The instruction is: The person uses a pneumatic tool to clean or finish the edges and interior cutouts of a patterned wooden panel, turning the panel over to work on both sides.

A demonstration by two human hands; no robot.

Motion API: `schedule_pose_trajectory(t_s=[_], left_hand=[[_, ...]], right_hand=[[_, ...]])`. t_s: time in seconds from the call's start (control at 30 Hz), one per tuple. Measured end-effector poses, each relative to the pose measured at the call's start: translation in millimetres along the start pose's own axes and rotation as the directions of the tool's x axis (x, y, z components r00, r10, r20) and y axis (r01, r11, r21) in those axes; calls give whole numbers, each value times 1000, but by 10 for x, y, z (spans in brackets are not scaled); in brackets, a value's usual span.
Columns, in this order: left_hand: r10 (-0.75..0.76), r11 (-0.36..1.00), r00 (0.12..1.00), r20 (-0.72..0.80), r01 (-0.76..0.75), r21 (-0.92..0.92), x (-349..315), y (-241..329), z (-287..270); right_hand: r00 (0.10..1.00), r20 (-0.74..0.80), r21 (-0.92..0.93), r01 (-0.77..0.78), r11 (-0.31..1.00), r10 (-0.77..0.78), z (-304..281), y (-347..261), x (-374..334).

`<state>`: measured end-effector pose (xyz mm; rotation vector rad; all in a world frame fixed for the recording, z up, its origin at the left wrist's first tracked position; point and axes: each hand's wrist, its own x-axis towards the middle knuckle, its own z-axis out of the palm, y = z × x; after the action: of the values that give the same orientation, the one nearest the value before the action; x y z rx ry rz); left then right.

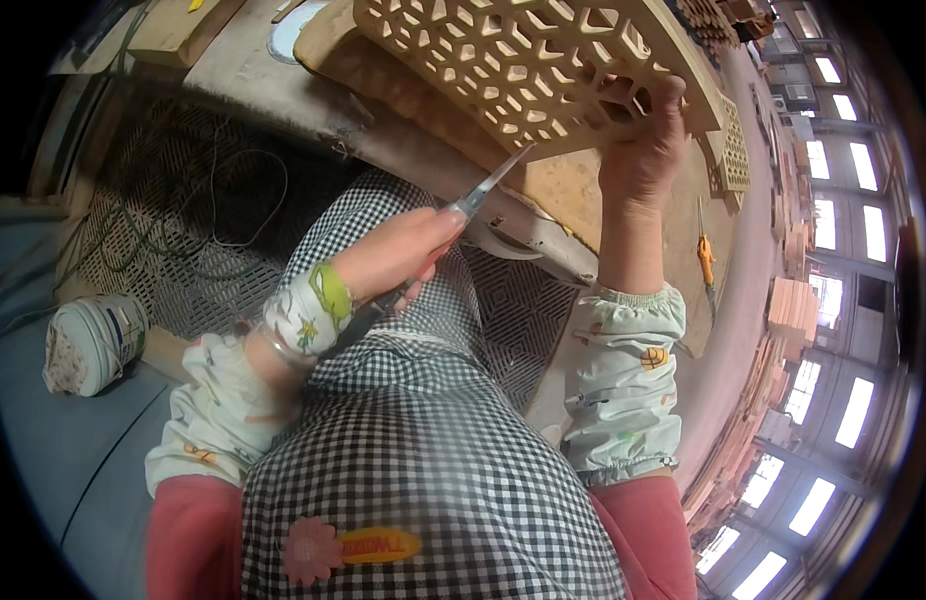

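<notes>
A: Lattice panel [523,65], pale carved wood with pierced openings, lies up ahead of me, tilted off the surface [583,190]. Long axis runs left to right and away to the right.

B: Which of your hands has it?

A: Right hand [643,150]. Closed on the panel's near right edge, fingers hooked up over the rim, forearm straight up from my lap. It props that end.

B: And the left?

A: Left hand [398,255] is wrapped tight round the handle of a thin metal file [488,185]. Blade points up and right. Its tip meets the panel's lower edge, about the middle; can't tell if it's inside an opening or just on the rim.

B: Nearer hand to the panel?

A: Right, it's on it. Left sits lower and nearer my body, only the tool reaches. Left wrist cocked, forearm comes in from lower left.

B: Anything else around?

A: Checked apron [423,440] over my lap, patterned sleeve covers. Orange-handled tool [705,258] lying on the surface to the right. White bucket [93,345] on the floor at left, loose cable [233,200] on the metal grating beyond it.
</notes>
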<state>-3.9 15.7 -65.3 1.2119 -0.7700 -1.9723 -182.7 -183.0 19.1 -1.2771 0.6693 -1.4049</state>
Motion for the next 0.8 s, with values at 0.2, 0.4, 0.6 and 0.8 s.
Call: schedule_pose_trajectory(t_s=[0.2, 0.4, 0.6, 0.8], left_hand=[[-35, 995, 998, 57, 40, -92, 149, 16, -105], [-91, 928, 964, 248, 173, -330, 422, 9, -88], [-121, 954, 978, 169, 162, -252, 617, 107, 0], [-49, 998, 999, 18, 48, 28, 736, 277, 66]], right_hand=[[999, 28, 51, -38, 998, 37, -75, 37, 67], [998, 53, 86, -42, 995, 37, -48, 13, 129], [1000, 17, 62, -17, 998, 16, -33, 52, 143], [1000, 5, 46, -3, 999, 3, 40, 9, 102]])
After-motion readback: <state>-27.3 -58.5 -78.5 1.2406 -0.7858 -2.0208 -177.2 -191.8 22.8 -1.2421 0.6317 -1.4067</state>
